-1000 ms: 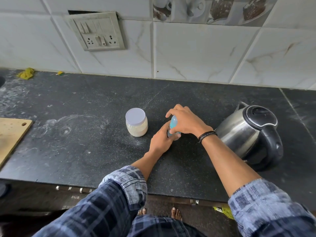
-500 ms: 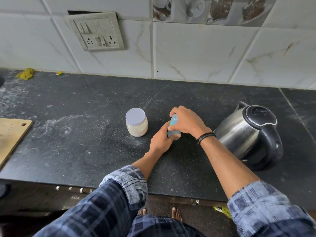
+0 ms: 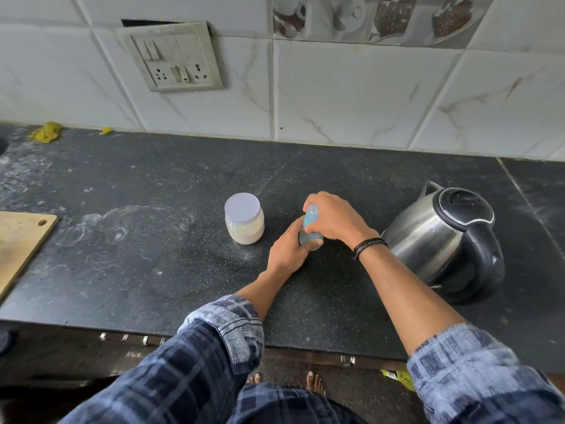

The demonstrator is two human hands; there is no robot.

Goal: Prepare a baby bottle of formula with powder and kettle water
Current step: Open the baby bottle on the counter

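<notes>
- Black counter (image 3: 153, 270): lies beneath the grip.
- Steel kettle (image 3: 443, 240): just right of the grip.
- Powder jar (image 3: 244, 221): lidded, near left of the grip.
- Right hand (image 3: 336, 217): curled over the bottle's top.
- Left hand (image 3: 289, 250): wrapped round its base.
- Baby bottle (image 3: 310, 217): upright between both hands.

the wall (image 3: 351, 93) behind is covered with big white tiles with thin grey-brown veins, and soft, even light falls on them. one picture tile (image 3: 367, 16) at the top shows cups and cake. a grey switch plate (image 3: 172, 58) sits crooked in the wall at the left, with a dark gap above it. the table (image 3: 153, 185) is black speckled stone, with pale dusty rings (image 3: 113, 224) on its left part. a wooden board (image 3: 21, 237) lies at its left edge, and a yellow-green scrap (image 3: 46, 133) at the back left. the floor (image 3: 360, 390) below is dark.
</notes>
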